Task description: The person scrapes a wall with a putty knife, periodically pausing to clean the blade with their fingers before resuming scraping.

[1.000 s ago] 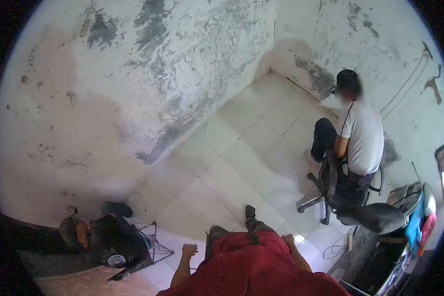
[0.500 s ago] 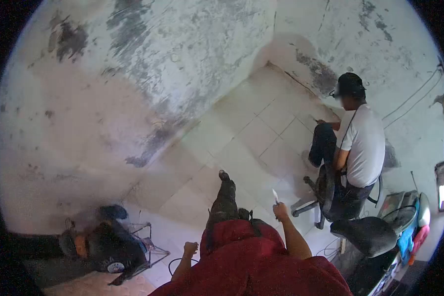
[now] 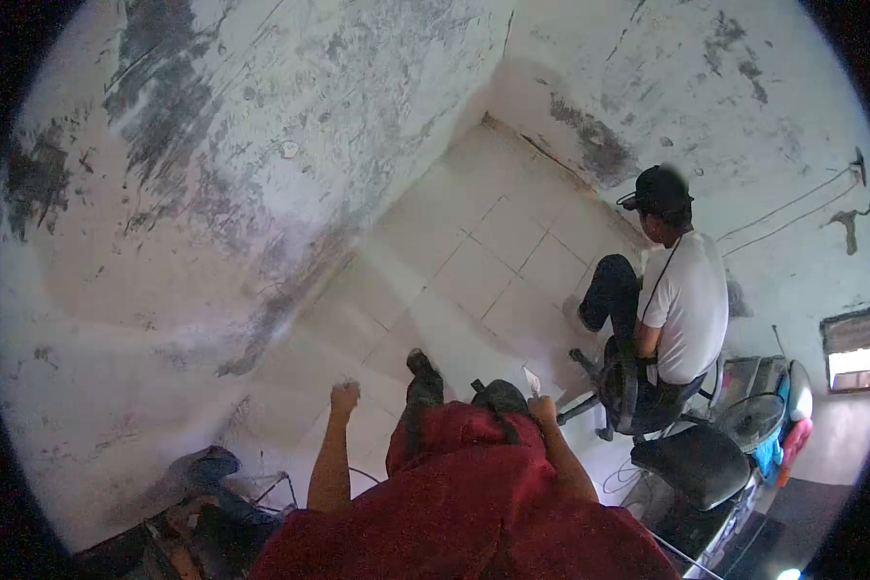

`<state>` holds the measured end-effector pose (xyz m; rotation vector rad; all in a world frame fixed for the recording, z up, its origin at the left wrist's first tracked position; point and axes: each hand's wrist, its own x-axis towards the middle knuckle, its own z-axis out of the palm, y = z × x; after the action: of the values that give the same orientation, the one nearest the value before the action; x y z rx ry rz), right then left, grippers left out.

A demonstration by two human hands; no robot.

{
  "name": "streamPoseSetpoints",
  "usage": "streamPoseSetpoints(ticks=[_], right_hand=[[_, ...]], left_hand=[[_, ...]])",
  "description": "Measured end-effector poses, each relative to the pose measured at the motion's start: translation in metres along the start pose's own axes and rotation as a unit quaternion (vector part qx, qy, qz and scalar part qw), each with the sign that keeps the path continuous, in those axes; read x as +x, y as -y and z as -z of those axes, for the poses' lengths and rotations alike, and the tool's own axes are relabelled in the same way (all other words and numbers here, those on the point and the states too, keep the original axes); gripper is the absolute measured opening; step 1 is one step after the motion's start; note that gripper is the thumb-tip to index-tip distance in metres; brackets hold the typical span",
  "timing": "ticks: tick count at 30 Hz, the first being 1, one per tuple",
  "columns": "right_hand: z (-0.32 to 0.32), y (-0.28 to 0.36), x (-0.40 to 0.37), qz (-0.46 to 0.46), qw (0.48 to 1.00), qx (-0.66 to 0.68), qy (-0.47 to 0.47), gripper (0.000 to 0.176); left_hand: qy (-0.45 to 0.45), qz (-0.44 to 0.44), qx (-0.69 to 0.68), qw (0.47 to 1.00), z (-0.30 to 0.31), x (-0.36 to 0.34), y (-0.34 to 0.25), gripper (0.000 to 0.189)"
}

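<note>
My right hand [image 3: 543, 410] is closed round the handle of a small trowel [image 3: 533, 383], in front of my right hip. Its pale, pointed blade sticks up and forward out of the fist. My left hand [image 3: 345, 397] is held out over the tiled floor [image 3: 474, 277], left of my legs. The fingers there look curled in, and I see nothing in them. Both arms reach out past my red clothing [image 3: 435, 493], and one dark shoe [image 3: 419, 362] is forward on the tiles.
A person in a white shirt [image 3: 691, 304] sits on a wheeled chair [image 3: 623, 387] to the right. Nearby stand a black seat [image 3: 696, 464] and a fan [image 3: 749, 420]. Dark bags [image 3: 208, 522] lie at lower left. Patchy, stained walls [image 3: 290, 116] meet in a corner ahead.
My left hand has risen and moved forward. The forward leg has drawn back and the other knee now shows. The view has shifted, and the trowel stays in my right hand.
</note>
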<state>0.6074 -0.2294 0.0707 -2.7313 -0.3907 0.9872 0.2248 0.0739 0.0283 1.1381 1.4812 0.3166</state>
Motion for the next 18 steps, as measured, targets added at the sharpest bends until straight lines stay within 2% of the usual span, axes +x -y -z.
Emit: streamPoseSetpoints(ticks=[2,4,7,10,12,13,15,16,17,18], right_hand=[[0.014,0.017,0.006,0.121,0.992,-0.029,0.009,0.039],[0.014,0.026,0.024,0.127,0.991,-0.049,0.007,0.036],[-0.006,0.002,0.068,0.144,0.984,-0.107,0.009,0.027],[-0.001,0.01,0.094,0.158,0.977,-0.141,0.011,0.02],[0.017,0.04,0.103,0.269,0.938,-0.197,-0.098,0.014],[0.013,0.044,0.123,0.267,0.939,-0.194,-0.098,0.014],[-0.004,0.052,0.183,0.183,0.97,-0.139,-0.076,0.013],[0.003,0.068,0.199,0.188,0.97,-0.134,-0.078,0.013],[0.013,0.09,0.21,0.29,0.933,-0.207,-0.051,0.014],[0.026,0.118,0.219,0.389,0.88,-0.273,-0.026,0.016]], left_hand=[[-0.013,0.037,0.101,0.994,0.0,0.035,-0.046,0.022],[-0.018,0.022,0.063,0.998,0.001,0.046,-0.08,0.023],[-0.014,0.025,0.02,0.999,-0.002,0.042,-0.09,0.024],[0.022,0.062,-0.03,0.997,-0.002,0.035,-0.044,0.026],[-0.019,0.141,-0.081,0.986,-0.01,0.017,-0.003,0.019],[0.015,0.053,-0.121,0.991,-0.01,0.002,0.037,0.016],[0.042,0.121,-0.119,0.985,-0.014,-0.021,0.076,0.012],[0.056,0.151,-0.136,0.977,-0.017,-0.033,0.096,0.012],[0.083,0.171,-0.182,0.965,-0.019,-0.049,0.112,0.013],[0.033,0.221,-0.11,0.969,-0.019,-0.071,0.105,0.012]])
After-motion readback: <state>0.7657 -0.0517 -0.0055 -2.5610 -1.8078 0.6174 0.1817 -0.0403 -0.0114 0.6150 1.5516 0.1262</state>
